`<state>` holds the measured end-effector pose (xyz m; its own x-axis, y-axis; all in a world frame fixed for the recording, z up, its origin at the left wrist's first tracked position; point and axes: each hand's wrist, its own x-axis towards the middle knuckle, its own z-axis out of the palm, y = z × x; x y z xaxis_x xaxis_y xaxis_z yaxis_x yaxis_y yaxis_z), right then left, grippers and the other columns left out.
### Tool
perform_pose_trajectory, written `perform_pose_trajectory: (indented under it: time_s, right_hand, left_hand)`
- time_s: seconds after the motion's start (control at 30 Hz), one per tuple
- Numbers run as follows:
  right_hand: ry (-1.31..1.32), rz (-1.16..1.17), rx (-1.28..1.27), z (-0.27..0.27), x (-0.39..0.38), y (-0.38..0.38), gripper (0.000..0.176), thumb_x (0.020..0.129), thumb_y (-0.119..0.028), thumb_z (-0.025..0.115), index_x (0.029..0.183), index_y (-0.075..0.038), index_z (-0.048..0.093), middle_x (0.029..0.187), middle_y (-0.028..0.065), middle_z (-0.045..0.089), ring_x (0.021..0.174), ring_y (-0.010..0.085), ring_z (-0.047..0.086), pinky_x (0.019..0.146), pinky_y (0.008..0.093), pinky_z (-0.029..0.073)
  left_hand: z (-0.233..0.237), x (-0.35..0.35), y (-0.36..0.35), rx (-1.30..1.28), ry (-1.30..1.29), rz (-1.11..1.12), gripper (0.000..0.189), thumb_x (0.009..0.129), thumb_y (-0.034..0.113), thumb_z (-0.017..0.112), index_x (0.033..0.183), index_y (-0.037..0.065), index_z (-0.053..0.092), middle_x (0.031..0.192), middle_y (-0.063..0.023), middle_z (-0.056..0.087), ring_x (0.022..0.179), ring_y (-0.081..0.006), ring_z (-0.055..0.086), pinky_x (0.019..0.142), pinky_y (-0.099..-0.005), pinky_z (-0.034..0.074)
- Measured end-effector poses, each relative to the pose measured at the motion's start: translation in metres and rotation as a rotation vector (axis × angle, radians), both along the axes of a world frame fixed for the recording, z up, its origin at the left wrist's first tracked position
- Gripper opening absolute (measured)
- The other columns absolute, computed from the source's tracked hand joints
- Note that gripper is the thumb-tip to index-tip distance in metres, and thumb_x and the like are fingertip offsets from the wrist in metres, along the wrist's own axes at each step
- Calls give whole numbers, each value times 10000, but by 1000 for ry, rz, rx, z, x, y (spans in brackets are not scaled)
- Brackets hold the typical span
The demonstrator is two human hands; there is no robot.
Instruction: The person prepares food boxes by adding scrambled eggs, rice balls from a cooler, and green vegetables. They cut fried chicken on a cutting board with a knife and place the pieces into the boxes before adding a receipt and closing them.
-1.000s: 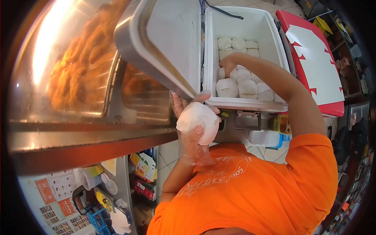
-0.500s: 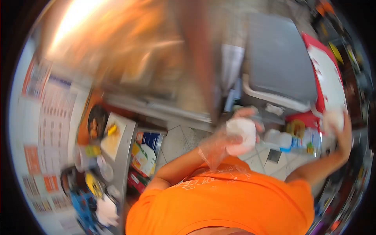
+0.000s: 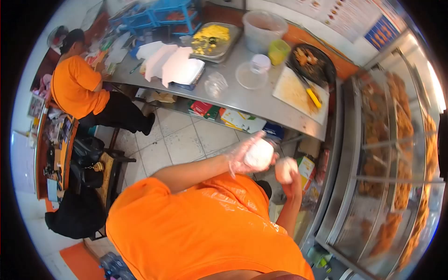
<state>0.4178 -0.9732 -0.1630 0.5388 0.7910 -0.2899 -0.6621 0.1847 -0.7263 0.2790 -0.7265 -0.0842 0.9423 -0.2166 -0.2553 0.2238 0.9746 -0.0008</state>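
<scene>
My left hand point(image 3: 239, 159), in a thin clear plastic glove, is closed around a white rounded bundle point(image 3: 259, 155) in front of my chest. Just to its right, my right hand point(image 3: 292, 182) grips a second white rounded bundle point(image 3: 285, 170) from below and behind. The two bundles are close together at about the same height. What they are made of I cannot make out. Beyond my hands is a steel table, with a cutting board point(image 3: 290, 89) bearing a yellow-handled knife point(image 3: 311, 97).
The steel table point(image 3: 182, 99) holds a tray of yellow food point(image 3: 211, 41), a dark pan point(image 3: 311, 65), a bucket point(image 3: 264, 32) and white paper sheets point(image 3: 168, 63). A glass cabinet of fried food point(image 3: 396, 154) stands at right. A co-worker in orange point(image 3: 77, 86) is at far left.
My view has swung round from the grey-lidded box to the steel table. My right hand has come in from far right with its white bundle, beside my left hand, which keeps its own.
</scene>
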Motion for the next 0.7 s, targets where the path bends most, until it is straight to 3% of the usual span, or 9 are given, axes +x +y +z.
perform_pose_trajectory:
  time_s: [0.17,0.23,0.37,0.43,0.47,0.53,0.6,0.67,0.7]
  right_hand:
    - [-437,504,-306,59,44,276,744,816,-179,814,1442,-42,436,1273,115,603,1192,235,589,980,383,507]
    - [-789,640,-214,70,44,378,743,796,-201,830,1413,-36,452,1242,130,616,1166,245,601,980,378,502]
    - [-1150,717,-19,12,21,572,646,782,-202,816,1320,-22,507,1226,135,619,1111,251,615,939,365,514]
    - [-1109,875,-103,1,1,646,675,769,-213,819,1331,-15,504,1230,143,620,1126,253,609,944,362,509]
    - [-1080,1016,-221,-10,-7,670,703,756,-225,822,1342,-8,501,1234,150,620,1142,255,604,950,359,504]
    - [-1117,1063,-196,-107,-24,715,702,776,-280,792,1355,-8,503,1234,196,623,1158,305,607,992,405,478]
    - [-1142,1060,-183,-97,-41,749,706,796,-336,762,1367,-9,505,1234,242,625,1174,354,611,1035,451,453]
    - [-1661,1282,-362,-88,-40,738,687,832,-314,712,1412,-15,499,1334,282,557,1296,394,513,1127,512,356]
    - [-1655,1299,-376,-85,-41,724,687,832,-314,712,1412,-15,499,1334,282,557,1296,394,513,1127,512,356]
  left_hand:
    - [-11,-62,146,82,10,562,592,971,600,538,1282,99,588,1296,-222,629,1106,-384,657,876,-578,549]
    - [-12,-86,181,46,-15,755,623,974,603,526,1330,93,563,1362,-215,598,1120,-405,650,885,-590,552]
    - [1,-131,237,143,127,1000,647,987,617,492,1357,88,542,1408,-202,571,1124,-412,649,875,-594,563]
    - [21,-153,273,190,227,1076,646,986,619,497,1369,100,524,1359,-207,600,1116,-407,653,865,-588,573]
    - [24,-171,294,275,335,1098,640,977,598,531,1369,92,515,1318,-201,621,1115,-405,654,872,-584,576]
    - [39,-183,319,374,461,1139,638,969,577,566,1369,83,505,1276,-194,642,1113,-402,654,878,-580,579]
    - [68,-185,345,593,547,1282,573,991,451,601,1351,14,513,1233,-200,647,1112,-378,657,892,-559,579]
    - [72,-190,384,658,593,1200,581,968,395,642,1374,9,487,1210,-201,654,1117,-380,658,898,-558,578]
    - [69,-192,407,726,618,1119,604,946,338,684,1398,4,461,1186,-202,661,1123,-382,659,904,-557,577]
